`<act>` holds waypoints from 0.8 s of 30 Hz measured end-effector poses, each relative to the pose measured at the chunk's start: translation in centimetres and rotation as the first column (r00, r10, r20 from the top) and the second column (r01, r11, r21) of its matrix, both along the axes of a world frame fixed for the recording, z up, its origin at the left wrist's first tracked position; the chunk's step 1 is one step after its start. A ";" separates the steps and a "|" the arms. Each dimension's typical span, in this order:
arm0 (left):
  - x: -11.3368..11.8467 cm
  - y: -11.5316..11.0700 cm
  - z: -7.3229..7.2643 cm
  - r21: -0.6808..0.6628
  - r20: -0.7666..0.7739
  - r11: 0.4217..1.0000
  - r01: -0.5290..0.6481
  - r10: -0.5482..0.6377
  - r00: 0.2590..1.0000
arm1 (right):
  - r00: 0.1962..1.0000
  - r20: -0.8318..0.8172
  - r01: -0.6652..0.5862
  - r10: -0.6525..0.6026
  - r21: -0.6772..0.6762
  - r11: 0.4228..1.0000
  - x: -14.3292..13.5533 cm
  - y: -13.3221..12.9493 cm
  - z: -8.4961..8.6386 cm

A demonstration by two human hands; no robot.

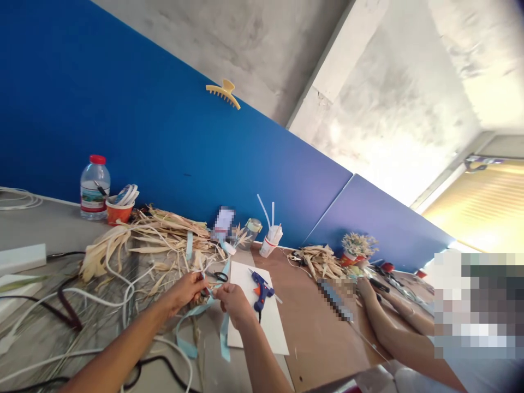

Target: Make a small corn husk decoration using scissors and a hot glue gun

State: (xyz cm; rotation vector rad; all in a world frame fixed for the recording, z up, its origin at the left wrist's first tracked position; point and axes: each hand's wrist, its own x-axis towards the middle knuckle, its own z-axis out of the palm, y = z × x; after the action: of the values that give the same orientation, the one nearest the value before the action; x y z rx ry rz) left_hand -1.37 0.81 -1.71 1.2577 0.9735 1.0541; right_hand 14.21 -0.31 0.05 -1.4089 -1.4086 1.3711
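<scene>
A light blue ribbon (225,339) runs between my two hands, its loose ends hanging toward the near side of the table. My left hand (191,288) is closed, pinching the ribbon near the top of a thin dried stalk (198,341). Close beside it, my right hand (233,301) also pinches the ribbon between thumb and fingers. What lies right between the fingertips is partly hidden. Black-handled scissors (221,276) rest just beyond the hands. To the right, a blue hot glue gun (262,291) lies on a white board (272,327).
Dried corn husks (172,229) and white cables (102,302) clutter the left side. A water bottle (95,188), an orange cup (118,212) and a white cup with glue sticks (270,243) stand along the blue partition (164,136). Another person's arms (380,322) are at the right.
</scene>
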 end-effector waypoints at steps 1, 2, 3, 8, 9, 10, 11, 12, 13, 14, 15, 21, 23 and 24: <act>0.0 0.0 0.0 0.005 -0.006 1.000 0.006 -0.006 1.000 | 1.000 -0.007 0.014 -0.014 0.004 1.000 0.0 -0.2 -0.1; 0.1 -0.1 0.1 0.006 -0.010 1.000 0.017 -0.017 1.000 | 1.000 -0.014 0.025 -0.025 0.007 1.000 0.0 -0.4 -0.2; 0.1 -0.2 0.2 0.004 -0.008 1.000 0.031 -0.031 0.999 | 0.999 -0.020 0.030 -0.030 0.009 1.000 0.0 -0.5 -0.3; 0.0 -0.8 0.7 -0.032 0.059 0.992 0.123 -0.121 0.991 | 0.998 -0.058 0.012 -0.012 -0.005 1.000 0.4 -1.0 -0.3; -0.1 -0.9 0.7 -0.041 0.077 0.988 0.150 -0.146 0.986 | 0.998 -0.066 0.006 -0.007 -0.011 1.000 0.6 -1.0 -0.3; -0.2 -1.0 0.6 -0.048 0.093 0.982 0.181 -0.176 0.980 | 0.997 -0.075 -0.002 0.001 -0.014 1.000 0.7 -1.1 -0.3; -0.2 -1.1 0.6 -0.055 0.105 0.975 0.217 -0.210 0.972 | 0.996 -0.085 -0.014 0.013 -0.011 1.000 0.9 -1.1 -0.3; -0.3 -1.2 0.6 -0.061 0.112 0.965 0.256 -0.248 0.962 | 0.995 -0.092 -0.032 0.031 -0.004 0.999 1.1 -1.1 -0.3; -0.4 -1.2 0.5 -0.067 0.114 0.955 0.290 -0.281 0.953 | 0.994 -0.096 -0.052 0.053 0.007 0.999 1.2 -1.1 -0.2; -0.4 -1.3 0.5 -0.074 0.114 0.944 0.321 -0.312 0.943 | 0.993 -0.095 -0.071 0.073 0.022 0.997 1.3 -1.1 -0.1; -0.4 -1.3 0.6 -0.083 0.112 0.935 0.346 -0.336 0.935 | 0.992 -0.089 -0.087 0.090 0.036 0.996 1.5 -1.2 -0.1; -0.3 -1.2 0.6 -0.125 0.115 0.955 0.270 -0.257 0.960 | 0.991 -0.092 -0.090 0.093 0.038 0.995 1.9 -0.9 0.2; -0.2 -1.1 0.5 -0.114 0.090 0.968 0.224 -0.214 0.973 | 0.991 -0.104 -0.081 0.084 0.035 0.996 2.0 -0.7 0.0; -0.2 -1.0 0.4 -0.111 0.074 0.973 0.200 -0.193 0.978 | 0.992 -0.104 -0.071 0.074 0.035 0.997 2.0 -0.6 -0.2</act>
State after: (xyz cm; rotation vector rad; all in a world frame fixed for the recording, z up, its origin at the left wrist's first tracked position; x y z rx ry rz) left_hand -1.59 -0.19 -1.30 1.1901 0.8322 0.8645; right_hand 16.24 -0.94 -0.14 -1.2578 -1.4184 1.4419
